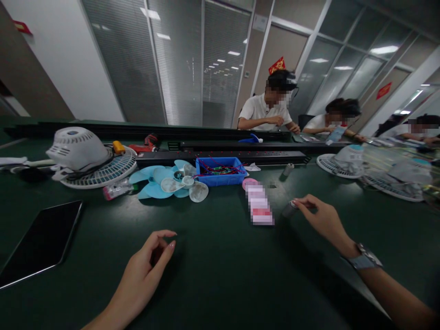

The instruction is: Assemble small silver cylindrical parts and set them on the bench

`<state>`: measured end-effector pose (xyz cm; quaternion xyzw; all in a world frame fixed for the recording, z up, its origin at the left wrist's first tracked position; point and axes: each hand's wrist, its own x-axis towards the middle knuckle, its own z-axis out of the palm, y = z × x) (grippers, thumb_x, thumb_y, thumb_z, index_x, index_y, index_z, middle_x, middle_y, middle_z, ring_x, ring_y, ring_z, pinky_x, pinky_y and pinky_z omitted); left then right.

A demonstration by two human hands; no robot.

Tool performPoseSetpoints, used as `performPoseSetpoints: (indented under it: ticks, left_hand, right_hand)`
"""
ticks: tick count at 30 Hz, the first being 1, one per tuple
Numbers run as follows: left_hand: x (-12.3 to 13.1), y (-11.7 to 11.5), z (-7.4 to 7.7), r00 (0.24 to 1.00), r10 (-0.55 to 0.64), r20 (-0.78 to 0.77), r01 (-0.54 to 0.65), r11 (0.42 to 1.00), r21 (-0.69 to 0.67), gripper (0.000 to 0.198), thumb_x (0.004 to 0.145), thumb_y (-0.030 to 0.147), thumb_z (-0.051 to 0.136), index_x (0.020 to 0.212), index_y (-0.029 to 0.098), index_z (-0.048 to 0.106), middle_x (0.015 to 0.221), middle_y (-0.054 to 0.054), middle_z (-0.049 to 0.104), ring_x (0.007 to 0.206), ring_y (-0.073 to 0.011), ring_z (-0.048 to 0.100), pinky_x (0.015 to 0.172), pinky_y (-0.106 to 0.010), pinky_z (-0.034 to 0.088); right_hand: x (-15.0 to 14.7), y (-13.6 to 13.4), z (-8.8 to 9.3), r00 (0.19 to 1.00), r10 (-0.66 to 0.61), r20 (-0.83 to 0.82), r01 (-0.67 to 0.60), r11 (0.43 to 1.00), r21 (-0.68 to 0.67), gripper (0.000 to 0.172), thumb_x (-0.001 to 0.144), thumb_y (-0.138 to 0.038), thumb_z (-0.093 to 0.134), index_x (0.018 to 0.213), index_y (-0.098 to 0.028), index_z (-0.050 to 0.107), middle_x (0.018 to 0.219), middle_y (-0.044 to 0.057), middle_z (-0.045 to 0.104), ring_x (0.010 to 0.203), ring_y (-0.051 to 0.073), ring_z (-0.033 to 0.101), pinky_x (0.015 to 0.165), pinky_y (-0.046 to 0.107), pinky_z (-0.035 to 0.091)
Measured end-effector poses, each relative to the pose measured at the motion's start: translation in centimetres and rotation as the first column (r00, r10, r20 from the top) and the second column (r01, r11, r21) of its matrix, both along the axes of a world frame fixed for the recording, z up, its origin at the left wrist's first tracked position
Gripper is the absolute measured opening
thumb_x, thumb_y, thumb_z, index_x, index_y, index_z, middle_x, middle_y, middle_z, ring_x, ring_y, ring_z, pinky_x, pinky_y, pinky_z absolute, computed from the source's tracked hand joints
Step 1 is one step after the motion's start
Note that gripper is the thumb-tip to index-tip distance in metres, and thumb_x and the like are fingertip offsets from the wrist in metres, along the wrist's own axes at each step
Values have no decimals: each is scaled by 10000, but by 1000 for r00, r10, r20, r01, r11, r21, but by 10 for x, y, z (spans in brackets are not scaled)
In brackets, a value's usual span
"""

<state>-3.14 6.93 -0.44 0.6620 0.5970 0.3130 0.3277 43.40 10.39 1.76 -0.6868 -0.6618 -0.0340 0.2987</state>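
A small grey cylinder (289, 209) is pinched at its top end between the thumb and fingertips of my right hand (321, 218), low over the green table; its kind is too small to make out. Just left of it lies a long pink object (260, 204), partly blurred out. A similar grey cylinder (288, 170) stands farther back. My left hand (146, 266) hovers over the table with its fingers curved, thumb and index finger apart, and nothing between them. Beyond it are light-blue fan blades (156, 188) and a blue bin (222, 179) holding red and dark wires.
A dark tablet (43, 240) lies on the left. Behind it are a white fan housing (77, 149) on its grille, a red power tool (148, 144) and a clear plastic packet (118, 189). Black rails (220, 158) cross the table. More fan parts (347, 160) and several people are beyond.
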Motion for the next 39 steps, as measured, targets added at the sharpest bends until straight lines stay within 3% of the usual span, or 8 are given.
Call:
performPoseSetpoints:
  ticks: [6,14,22,26,29,32,36,39]
  left_hand:
    - [-1,0,-2,1000,-26,16,26,999,22,415,888,560,447,1133,239,542,760,10,614,702,-195,624,591,-277,476]
    - [-3,-1,-5,998,-51,21,50,999,21,402,897,542,455,1142,234,533,747,16,601,672,-186,612,595,-273,467]
    - [-4,0,-6,998,-56,37,55,998,16,386,913,521,436,1153,229,518,770,11,588,725,-190,614,626,-283,468]
    - [-4,-2,-4,996,-62,56,62,998,13,385,909,523,454,1155,236,523,775,13,591,708,-182,605,613,-275,472]
    - [-1,-5,-1,992,-106,74,103,994,38,378,909,492,491,1194,244,514,771,22,579,681,-163,587,608,-262,470]
    - [2,-10,2,988,-147,44,140,982,129,370,910,419,533,1240,251,511,814,13,580,738,-158,582,681,-270,475]
    - [3,-14,6,978,-206,-26,206,944,259,399,899,345,577,1289,267,539,951,-32,617,888,-188,569,789,-314,471]
    - [3,-11,8,967,-249,-48,252,918,307,405,905,322,585,1308,293,560,1036,-47,627,985,-206,543,881,-355,451]
  right_hand:
    - [-2,2,-2,998,12,-70,-11,1000,15,273,867,-467,541,811,-219,641,860,51,739,784,213,702,699,316,529]
    - [-15,-4,-2,1000,12,-4,-12,999,49,348,906,-518,456,744,-226,552,793,62,722,704,211,697,630,303,522]
    - [-13,-7,-24,1000,16,-18,-14,996,92,429,788,-600,603,940,-204,531,1003,132,724,850,271,717,683,371,575]
    - [-49,-15,-7,995,96,-12,-93,983,156,405,827,-544,598,1018,-189,557,962,119,713,833,248,709,686,360,575]
    - [-110,-24,12,920,392,-27,-385,913,131,354,860,-457,613,1095,-199,557,1012,98,695,886,213,691,730,336,564]
    - [-176,-28,18,746,657,-106,-660,751,12,347,865,-411,631,1140,-215,552,1038,62,687,901,183,675,768,324,547]
    - [-234,-24,6,612,764,-202,-788,610,-80,343,852,-368,658,1144,-230,544,1076,34,678,927,178,666,830,341,525]
    - [-250,-22,-9,590,774,-229,-802,596,-50,406,865,-351,639,1230,-246,495,1189,54,646,984,193,659,876,369,513]
